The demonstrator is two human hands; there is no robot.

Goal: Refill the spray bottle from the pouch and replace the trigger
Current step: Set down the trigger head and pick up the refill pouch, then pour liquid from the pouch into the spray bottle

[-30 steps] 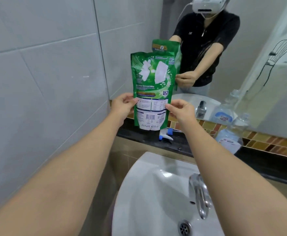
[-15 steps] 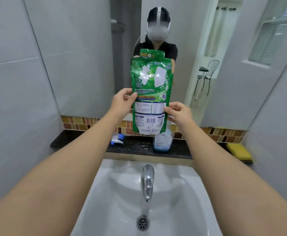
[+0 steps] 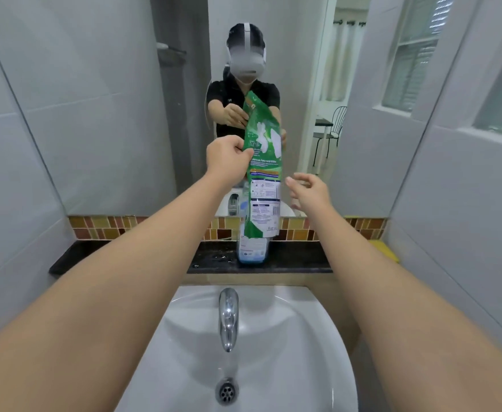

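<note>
In the centre of the frame the left hand (image 3: pixel 227 157) pinches the left edge of the green refill pouch (image 3: pixel 264 171), which hangs upright. Its lower end is just above and in front of the clear spray bottle (image 3: pixel 251 251) on the dark ledge (image 3: pixel 297 258). The right hand (image 3: pixel 309 190) is beside the pouch, fingers relaxed, holding nothing. I think the pouch is not opened yet. It is good to support it with both hands and keep the spout above the bottle neck, so nothing spills into the washbasin (image 3: pixel 303 337).
</note>
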